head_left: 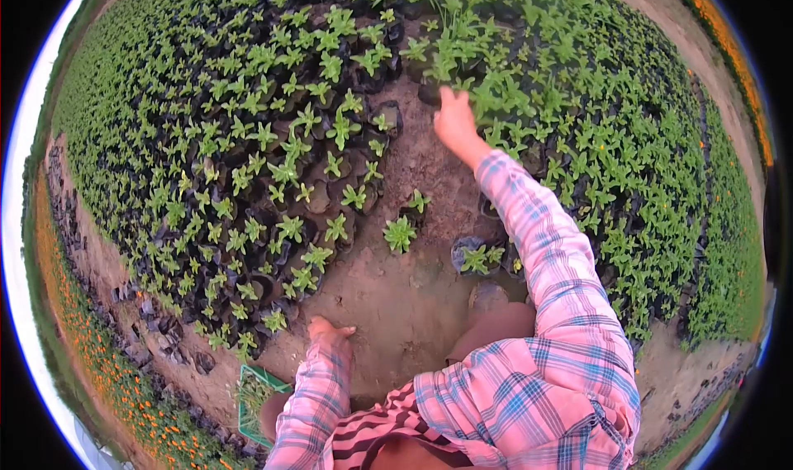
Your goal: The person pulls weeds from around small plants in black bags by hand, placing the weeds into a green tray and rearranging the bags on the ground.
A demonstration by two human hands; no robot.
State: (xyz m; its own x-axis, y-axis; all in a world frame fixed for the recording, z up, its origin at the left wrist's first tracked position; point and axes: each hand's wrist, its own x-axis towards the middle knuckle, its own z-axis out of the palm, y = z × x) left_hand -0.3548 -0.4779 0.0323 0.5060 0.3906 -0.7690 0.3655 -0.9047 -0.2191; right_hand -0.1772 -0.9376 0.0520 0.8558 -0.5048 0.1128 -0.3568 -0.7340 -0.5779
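Note:
My right hand (453, 121) is stretched far forward in a pink plaid sleeve. Its fingers reach into the green seedlings in black nursery bags (462, 65) at the far end of the bare soil patch (413, 288); whether it grips one I cannot tell. My left hand (330, 335) rests low on the soil near my body, fingers spread against the ground, holding nothing. Three loose bagged seedlings (401, 233) (474, 258) (416, 200) stand on the soil between my hands.
Dense rows of seedlings in black bags (248, 140) lie to the left, and more (628, 156) to the right. A green crate (252, 396) sits by my left knee. Orange flowers (107, 371) border the left edge, with a dirt path (702, 49) at far right.

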